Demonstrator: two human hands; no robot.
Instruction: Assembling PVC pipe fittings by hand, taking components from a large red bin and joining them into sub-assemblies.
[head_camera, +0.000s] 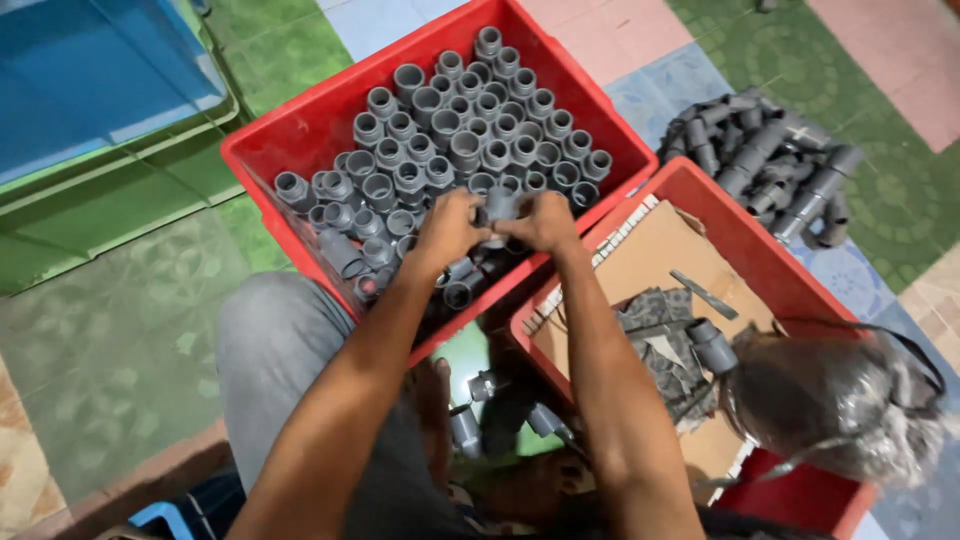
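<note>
Fittings (455, 140) stand upright in neat rows across the far part of the red crate (300, 130), while its near corner holds loose ones (unsorted, I judge). Left hand (450, 228) and right hand (543, 220) meet over the crate, together pinching one grey fitting (497, 205). More lie heaped on the floor (775, 165); a second crate (740, 230) holds cardboard.

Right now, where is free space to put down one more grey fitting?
Bare cardboard in the right red crate, between its left wall and the cloth. The left red crate is crowded with grey fittings.
</note>
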